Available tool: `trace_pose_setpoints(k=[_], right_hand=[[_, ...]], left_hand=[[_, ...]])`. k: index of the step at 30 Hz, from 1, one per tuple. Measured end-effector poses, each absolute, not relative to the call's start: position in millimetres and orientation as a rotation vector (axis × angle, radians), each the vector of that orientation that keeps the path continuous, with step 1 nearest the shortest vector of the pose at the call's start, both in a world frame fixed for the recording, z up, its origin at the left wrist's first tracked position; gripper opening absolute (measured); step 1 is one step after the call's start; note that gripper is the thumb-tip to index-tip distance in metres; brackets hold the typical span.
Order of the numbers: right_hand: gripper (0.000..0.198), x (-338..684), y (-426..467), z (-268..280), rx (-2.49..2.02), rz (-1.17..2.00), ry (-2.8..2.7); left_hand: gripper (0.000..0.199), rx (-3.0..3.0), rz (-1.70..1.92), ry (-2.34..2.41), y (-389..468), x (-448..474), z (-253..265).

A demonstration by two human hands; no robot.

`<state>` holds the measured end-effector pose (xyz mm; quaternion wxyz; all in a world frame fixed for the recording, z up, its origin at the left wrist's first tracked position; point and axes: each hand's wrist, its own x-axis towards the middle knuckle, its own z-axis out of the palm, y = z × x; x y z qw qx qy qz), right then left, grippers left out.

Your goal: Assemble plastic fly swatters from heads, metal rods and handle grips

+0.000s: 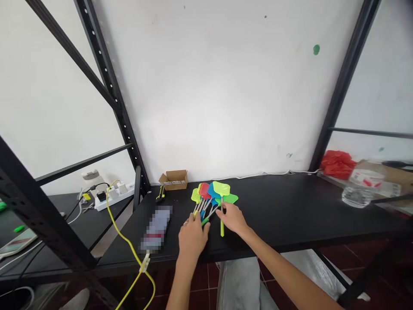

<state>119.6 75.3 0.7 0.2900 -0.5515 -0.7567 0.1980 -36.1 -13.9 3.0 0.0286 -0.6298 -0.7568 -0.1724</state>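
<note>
A fan of several small fly swatters with metal shafts lies over the black shelf top. Among their heads are a red one [204, 190], a blue one [212, 190], a green one [231, 198] and a yellow one [195, 196]. My left hand [192, 236] is closed around the handles of the bunch, a ring on one finger. To its right, my right hand [234, 217] pinches the shaft of a yellow-green fly swatter [221, 188], whose head overlaps the others. Its handle points toward me, below the fingers.
Behind the swatters stands an open cardboard box [176, 180], with a yellow-black cutter [160, 194] nearby. A blurred-out phone-like object [156, 228] lies left, a yellow cable [124, 234] beside it. A water bottle [363, 185] and red bag [338, 164] are at right. Metal posts flank the shelf.
</note>
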Motion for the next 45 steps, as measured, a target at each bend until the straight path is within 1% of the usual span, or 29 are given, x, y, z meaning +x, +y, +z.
trace_pose_setpoints(k=[5, 10, 12, 15, 17, 19, 21, 25, 30, 32, 35, 38, 42, 45], right_hand=[[0.052, 132, 83, 5, -1.583, 0.473, -2.067], [0.050, 137, 80, 8, -1.610, 0.433, -2.143], [0.048, 134, 76, 9, -1.563, 0.394, -2.192], [0.053, 132, 71, 6, -1.442, 0.296, -2.252], [0.057, 135, 72, 2, -1.363, 0.302, -2.331], [0.057, 141, 76, -2, -1.310, 0.351, -2.411], [0.055, 151, 81, -6, -1.301, 0.372, -2.444], [0.056, 179, 92, -8, -1.351, 0.333, -2.452], [0.059, 227, 110, -11, -1.488, 0.315, -2.467], [0.060, 248, 117, -15, -1.566, 0.290, -2.443], [0.070, 272, 125, -21, -1.652, 0.283, -2.398], [0.077, 278, 124, -23, -1.608, 0.330, -2.440], [0.077, 259, 113, -17, -1.455, 0.372, -2.512], [0.072, 239, 104, -10, -1.290, 0.395, -2.545]], left_hand=[[0.055, -2.104, -0.561, -2.242, -19, 15, 7], [0.064, -2.228, -0.734, -2.199, -19, 28, 1], [0.073, -2.253, -0.773, -2.176, -15, 26, -4], [0.081, -2.351, -0.736, -2.159, -11, 21, -11], [0.083, -2.356, -0.702, -2.176, -11, 18, -11], [0.085, -2.352, -0.669, -2.198, -12, 15, -9], [0.081, -2.355, -0.644, -2.220, -13, 11, -6], [0.063, -2.273, -0.620, -2.253, -12, 0, -4], [0.054, -2.103, -0.529, -2.285, -8, -20, -6], [0.054, -2.055, -0.519, -2.297, -7, -26, -7], [0.061, -2.012, -0.520, -2.304, -6, -28, -9], [0.066, -2.056, -0.531, -2.279, -5, -20, -13], [0.065, -2.244, -0.543, -2.150, -6, 1, -15], [0.068, -2.350, -0.541, -2.009, -7, 13, -11]])
